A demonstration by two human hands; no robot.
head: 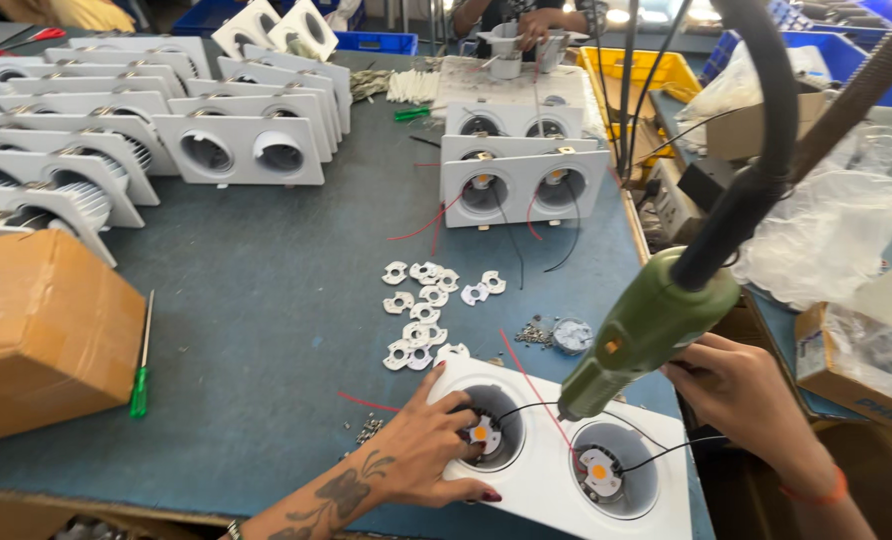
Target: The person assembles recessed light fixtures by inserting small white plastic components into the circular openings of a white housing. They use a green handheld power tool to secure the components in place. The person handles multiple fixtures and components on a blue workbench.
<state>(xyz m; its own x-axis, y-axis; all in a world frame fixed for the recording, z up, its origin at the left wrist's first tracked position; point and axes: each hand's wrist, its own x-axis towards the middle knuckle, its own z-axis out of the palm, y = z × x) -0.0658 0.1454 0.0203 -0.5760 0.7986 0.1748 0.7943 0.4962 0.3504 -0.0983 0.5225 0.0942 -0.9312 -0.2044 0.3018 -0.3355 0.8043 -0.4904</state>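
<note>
Nearest, at the worktop's (266, 320) front edge, lies a white twin lamp housing (541, 490) with two round wells, each holding an orange-centred LED chip. Left hand (426, 450) rests on the housing's left end, fingers spread and reaching into the left well (488, 432), pressing on the part there rather than gripping it. Right hand (736, 390) is closed round the grip of a green power screwdriver (651, 330), whose tip points down between the two wells, close to the right well (611, 478); a thick black cable rises from its top. Black wires (656, 452) and a red wire (531, 385) cross the housing.

Just behind the housing sits a scatter of small white holder rings (426, 310), with a little dish of screws (571, 335) beside them. Farther back, near the right edge, stand more twin housings (521, 185). Rows of them (116, 150) fill the far left corner. A brown carton (41, 330) sits at the left edge, a green-handled screwdriver (141, 360) just beside it. Another person's hands (526, 30) work at the far edge.
</note>
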